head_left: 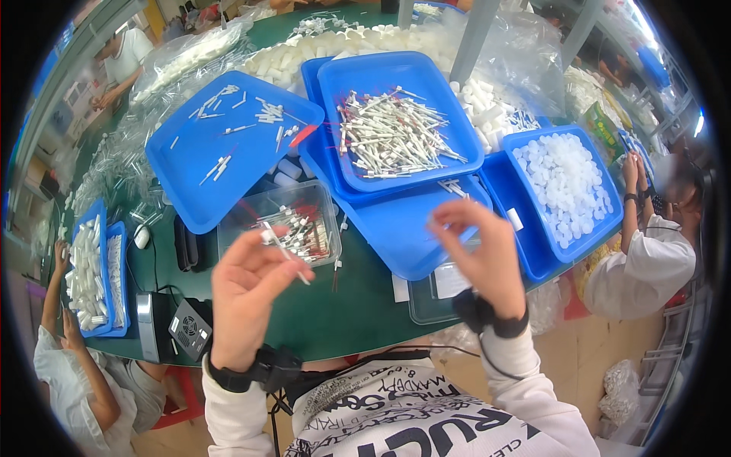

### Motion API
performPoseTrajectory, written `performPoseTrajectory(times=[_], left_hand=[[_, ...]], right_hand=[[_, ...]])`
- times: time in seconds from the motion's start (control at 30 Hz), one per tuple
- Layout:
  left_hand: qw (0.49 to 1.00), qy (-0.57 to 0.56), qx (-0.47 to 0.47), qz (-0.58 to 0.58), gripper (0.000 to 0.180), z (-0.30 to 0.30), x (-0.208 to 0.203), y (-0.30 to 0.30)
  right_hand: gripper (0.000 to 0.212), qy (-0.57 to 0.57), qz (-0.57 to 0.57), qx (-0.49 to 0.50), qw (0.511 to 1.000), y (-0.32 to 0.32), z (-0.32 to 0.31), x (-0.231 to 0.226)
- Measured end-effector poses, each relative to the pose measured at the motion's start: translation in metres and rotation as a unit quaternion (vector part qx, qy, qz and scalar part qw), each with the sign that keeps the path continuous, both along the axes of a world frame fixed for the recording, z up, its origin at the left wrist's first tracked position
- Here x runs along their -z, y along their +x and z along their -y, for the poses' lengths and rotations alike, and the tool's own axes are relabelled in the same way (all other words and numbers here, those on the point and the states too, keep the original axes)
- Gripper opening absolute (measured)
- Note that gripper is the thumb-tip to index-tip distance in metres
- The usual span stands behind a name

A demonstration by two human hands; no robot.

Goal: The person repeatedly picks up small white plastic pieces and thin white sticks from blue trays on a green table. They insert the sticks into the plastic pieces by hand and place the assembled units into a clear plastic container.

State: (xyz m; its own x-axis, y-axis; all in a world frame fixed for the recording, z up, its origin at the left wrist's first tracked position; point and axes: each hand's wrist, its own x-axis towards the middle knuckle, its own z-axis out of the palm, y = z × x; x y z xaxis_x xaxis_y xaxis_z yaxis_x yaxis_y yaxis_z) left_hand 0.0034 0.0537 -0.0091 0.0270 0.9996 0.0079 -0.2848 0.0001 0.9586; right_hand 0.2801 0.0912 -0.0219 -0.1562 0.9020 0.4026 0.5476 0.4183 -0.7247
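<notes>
Between the fingers of my left hand (pixel 251 278) is a thin white rod-shaped piece (pixel 285 247), held slanting in front of the clear plastic box (pixel 332 199). That box holds several similar white pieces with red wires (pixel 306 236). My right hand (pixel 481 255) is raised over the near blue tray (pixel 407 255), thumb and fingertips drawn together; whatever they hold, if anything, is too small to make out. Beyond my hands, a stacked blue tray (pixel 346 72) carries a heap of white rod pieces (pixel 392 129). A tilted blue tray (pixel 186 202) at left has scattered pieces on it.
At right, a blue tray (pixel 585 242) is full of translucent white caps (pixel 563 183). White cylinders (pixel 480 107) and clear bags (pixel 525 57) lie behind. A fan-vented box (pixel 189 329) stands on the green table (pixel 304 308). Co-workers sit left (pixel 99 381) and right (pixel 640 259).
</notes>
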Motion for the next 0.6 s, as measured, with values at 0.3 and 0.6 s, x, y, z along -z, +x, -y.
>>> performPoseTrajectory(times=[0.3,0.6], left_hand=[[0.987,0.015,-0.017,0.161,0.019,0.026,0.01,0.049],[0.998,0.057,-0.02,-0.029,0.03,0.032,0.01,0.053]], right_hand=[[0.018,-0.215,-0.394,-0.224,0.865,-0.057,0.046,0.003],[0.015,0.07,-0.092,-0.071,0.991,-0.061,0.047,0.004]])
